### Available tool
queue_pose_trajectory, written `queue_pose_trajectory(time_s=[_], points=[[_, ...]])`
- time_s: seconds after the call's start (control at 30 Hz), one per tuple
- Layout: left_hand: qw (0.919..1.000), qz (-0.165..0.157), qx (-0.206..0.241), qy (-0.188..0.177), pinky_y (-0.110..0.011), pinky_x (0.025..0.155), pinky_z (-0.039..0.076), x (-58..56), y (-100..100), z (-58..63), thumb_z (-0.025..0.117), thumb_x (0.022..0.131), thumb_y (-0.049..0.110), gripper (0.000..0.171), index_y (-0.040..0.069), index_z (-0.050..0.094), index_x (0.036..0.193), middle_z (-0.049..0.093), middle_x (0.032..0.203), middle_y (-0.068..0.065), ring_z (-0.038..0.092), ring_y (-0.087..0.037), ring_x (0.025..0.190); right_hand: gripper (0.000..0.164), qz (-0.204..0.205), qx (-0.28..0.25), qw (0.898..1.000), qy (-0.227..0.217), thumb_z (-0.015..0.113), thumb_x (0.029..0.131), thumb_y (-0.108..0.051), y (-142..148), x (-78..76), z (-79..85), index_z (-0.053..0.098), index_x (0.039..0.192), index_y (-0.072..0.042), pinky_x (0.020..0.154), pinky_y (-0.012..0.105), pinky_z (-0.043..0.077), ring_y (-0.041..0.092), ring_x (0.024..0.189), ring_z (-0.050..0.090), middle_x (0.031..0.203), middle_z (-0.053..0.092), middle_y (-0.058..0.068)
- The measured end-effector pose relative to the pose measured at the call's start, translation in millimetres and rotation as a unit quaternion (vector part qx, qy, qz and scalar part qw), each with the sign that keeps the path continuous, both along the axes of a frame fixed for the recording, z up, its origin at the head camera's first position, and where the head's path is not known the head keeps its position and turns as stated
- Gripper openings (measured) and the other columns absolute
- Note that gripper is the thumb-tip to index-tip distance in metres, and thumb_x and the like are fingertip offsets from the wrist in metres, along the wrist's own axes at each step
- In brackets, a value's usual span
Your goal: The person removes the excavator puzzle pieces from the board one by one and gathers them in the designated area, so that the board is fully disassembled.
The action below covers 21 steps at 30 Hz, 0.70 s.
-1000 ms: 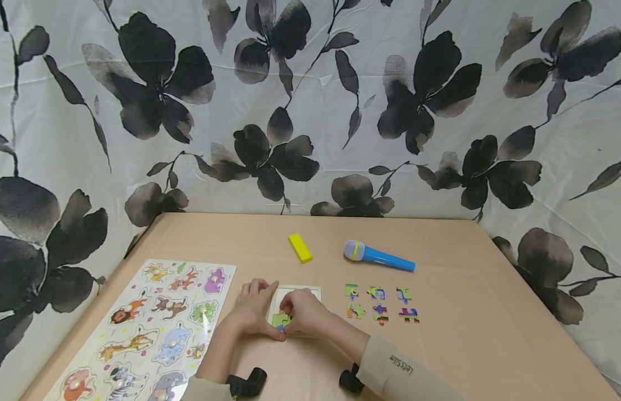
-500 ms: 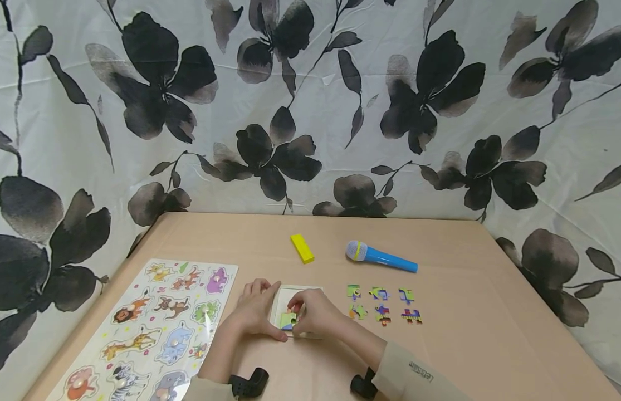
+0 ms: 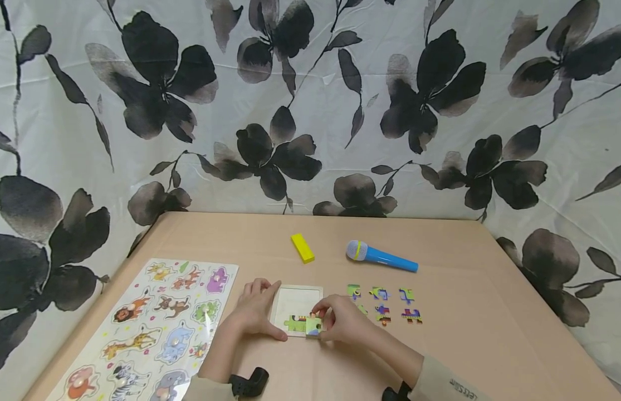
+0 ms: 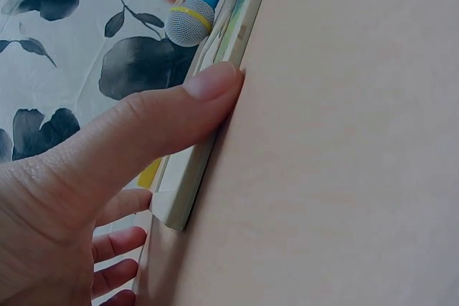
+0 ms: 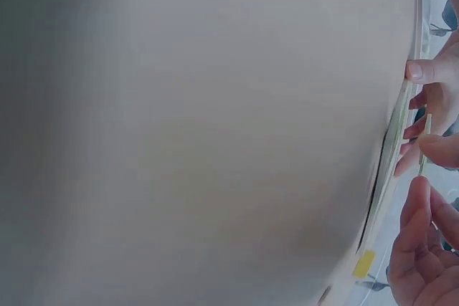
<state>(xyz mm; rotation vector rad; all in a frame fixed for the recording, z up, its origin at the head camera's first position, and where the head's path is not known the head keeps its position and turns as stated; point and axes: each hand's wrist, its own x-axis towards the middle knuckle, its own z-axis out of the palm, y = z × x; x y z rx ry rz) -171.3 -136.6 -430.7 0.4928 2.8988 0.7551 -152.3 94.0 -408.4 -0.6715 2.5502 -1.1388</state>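
Note:
A small white puzzle tray (image 3: 297,298) lies on the table, with joined green jigsaw pieces (image 3: 294,323) along its near edge. My left hand (image 3: 257,312) holds the tray's near left corner. In the left wrist view the thumb (image 4: 211,84) presses the near edge and the fingers are at the adjoining side. My right hand (image 3: 345,320) pinches a green and blue jigsaw piece (image 3: 313,327) over the tray's near right corner. The right wrist view has this piece (image 5: 428,125) edge-on between thumb and finger; whether it touches the tray cannot be told.
Several loose jigsaw pieces (image 3: 382,315) lie right of the tray, one partly hidden by the right hand. Behind are a yellow block (image 3: 302,248) and a blue toy microphone (image 3: 382,257). An animal picture board (image 3: 155,328) is at left; a floral cloth (image 3: 340,100) hangs behind the table.
The right hand has moved right along the tray's near edge with the pinched piece, uncovering the joined pieces there. The left hand stays on the tray's corner.

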Motion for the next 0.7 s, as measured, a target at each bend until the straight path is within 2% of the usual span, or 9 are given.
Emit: queue_pose_trajectory(time_s=[0.4, 0.7], points=[[0.9999, 0.008, 0.002, -0.005, -0.045, 0.091, 0.031, -0.8, -1, -2.2, 0.088, 0.042, 0.047, 0.114, 0.005, 0.04, 0.137, 0.036, 0.118, -0.008, 0.029, -0.031, 0.111, 0.034, -0.015, 0.026, 1.0, 0.002, 0.077, 0.065, -0.003, 40, 17.6, -4.5, 0.065, 0.097, -0.005, 0.05, 0.021, 0.042, 0.007, 0.056, 0.047, 0.082, 0.054, -0.003], [0.9999, 0.008, 0.009, -0.006, -0.045, 0.089, 0.031, 0.0, 0, -0.9, 0.088, 0.042, 0.047, 0.113, 0.004, 0.041, 0.136, 0.036, 0.117, -0.009, 0.029, -0.031, 0.11, 0.033, -0.019, 0.049, 0.999, 0.008, 0.077, 0.065, -0.003, 63, 23.5, -5.2, 0.064, 0.096, -0.004, 0.051, 0.022, 0.043, 0.01, 0.06, 0.047, 0.081, 0.054, -0.002]])
